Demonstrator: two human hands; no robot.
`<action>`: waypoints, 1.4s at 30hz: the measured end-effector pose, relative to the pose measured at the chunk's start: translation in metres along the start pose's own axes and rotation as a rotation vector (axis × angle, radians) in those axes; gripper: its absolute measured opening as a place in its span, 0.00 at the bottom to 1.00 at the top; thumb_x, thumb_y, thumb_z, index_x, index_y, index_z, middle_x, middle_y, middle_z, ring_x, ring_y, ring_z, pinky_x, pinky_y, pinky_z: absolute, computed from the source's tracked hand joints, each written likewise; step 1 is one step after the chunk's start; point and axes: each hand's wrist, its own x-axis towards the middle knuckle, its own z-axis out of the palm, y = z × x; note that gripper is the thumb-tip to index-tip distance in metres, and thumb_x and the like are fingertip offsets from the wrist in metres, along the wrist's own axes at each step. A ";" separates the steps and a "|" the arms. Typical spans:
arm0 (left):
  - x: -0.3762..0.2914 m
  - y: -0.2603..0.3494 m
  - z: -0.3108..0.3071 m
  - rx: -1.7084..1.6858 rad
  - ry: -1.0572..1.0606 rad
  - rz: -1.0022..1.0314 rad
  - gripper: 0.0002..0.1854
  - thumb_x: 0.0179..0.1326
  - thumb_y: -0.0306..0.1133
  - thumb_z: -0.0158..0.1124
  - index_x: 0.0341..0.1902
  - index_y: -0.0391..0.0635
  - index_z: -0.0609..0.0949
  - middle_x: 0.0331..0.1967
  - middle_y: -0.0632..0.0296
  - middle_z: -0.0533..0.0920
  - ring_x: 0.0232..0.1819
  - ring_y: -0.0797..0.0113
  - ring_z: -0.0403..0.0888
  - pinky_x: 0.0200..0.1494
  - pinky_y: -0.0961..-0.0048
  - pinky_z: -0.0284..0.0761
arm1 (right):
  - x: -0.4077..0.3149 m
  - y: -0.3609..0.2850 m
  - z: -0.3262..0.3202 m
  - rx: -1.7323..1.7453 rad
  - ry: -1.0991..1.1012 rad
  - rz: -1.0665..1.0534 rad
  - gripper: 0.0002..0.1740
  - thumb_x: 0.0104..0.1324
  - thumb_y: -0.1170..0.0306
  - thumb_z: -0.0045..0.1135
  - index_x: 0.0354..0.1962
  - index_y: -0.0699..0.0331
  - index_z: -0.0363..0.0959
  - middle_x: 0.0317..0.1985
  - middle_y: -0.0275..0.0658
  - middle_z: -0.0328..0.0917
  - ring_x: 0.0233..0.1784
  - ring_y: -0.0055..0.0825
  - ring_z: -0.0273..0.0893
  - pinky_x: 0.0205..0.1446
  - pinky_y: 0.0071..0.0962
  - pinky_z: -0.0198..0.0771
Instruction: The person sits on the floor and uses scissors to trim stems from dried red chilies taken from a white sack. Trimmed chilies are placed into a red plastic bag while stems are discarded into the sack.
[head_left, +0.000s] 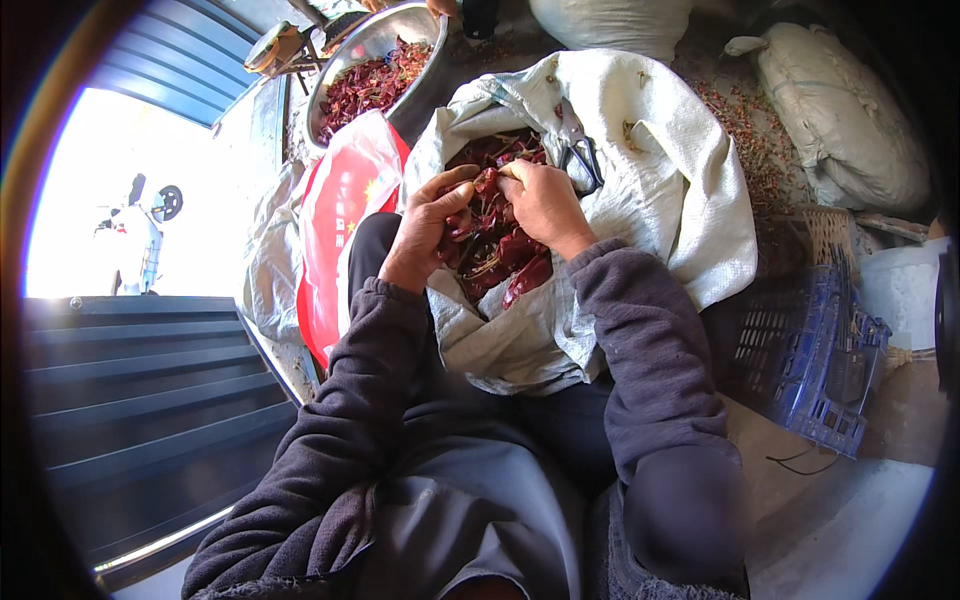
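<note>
Both hands meet over the mouth of a white woven sack (675, 187), which stands open against my legs with its rim folded outward. My left hand (429, 221) pinches a dried red chili pepper (486, 180) between thumb and fingers. From the other side, my right hand (546, 201) grips the same pepper with its fingertips. Below them, the sack holds many dark red dried chilies (517, 251) with pale stems. A pair of black-handled scissors (587, 163) lies on the folded rim, just beyond my right hand.
A large metal basin (431, 79) of chilies stands at the far left, with another person's hand (442, 7) at its rim. Beside my left knee is a red and white bag (337, 217). A blue plastic crate (814, 360) sits right; a full sack (840, 120) lies behind it amid scattered bits.
</note>
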 end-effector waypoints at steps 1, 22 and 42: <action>0.001 -0.002 0.003 0.014 0.007 0.024 0.22 0.66 0.31 0.65 0.62 0.39 0.76 0.27 0.69 0.76 0.22 0.82 0.69 0.24 0.84 0.66 | -0.001 -0.001 0.001 -0.018 -0.019 0.011 0.13 0.68 0.66 0.56 0.41 0.69 0.78 0.34 0.56 0.81 0.40 0.55 0.80 0.43 0.44 0.75; 0.002 -0.019 0.006 0.525 0.145 0.227 0.19 0.56 0.24 0.66 0.53 0.35 0.80 0.40 0.61 0.84 0.41 0.75 0.79 0.46 0.77 0.75 | -0.004 -0.015 0.007 -0.154 -0.022 -0.239 0.09 0.64 0.68 0.62 0.37 0.63 0.73 0.31 0.47 0.78 0.37 0.48 0.78 0.40 0.43 0.72; 0.004 -0.001 0.038 -0.267 0.253 -0.087 0.07 0.72 0.42 0.58 0.42 0.55 0.78 0.24 0.74 0.75 0.16 0.83 0.69 0.14 0.84 0.63 | -0.002 -0.024 0.017 -0.262 0.151 -0.299 0.05 0.69 0.69 0.55 0.37 0.61 0.70 0.32 0.43 0.76 0.33 0.46 0.78 0.35 0.42 0.73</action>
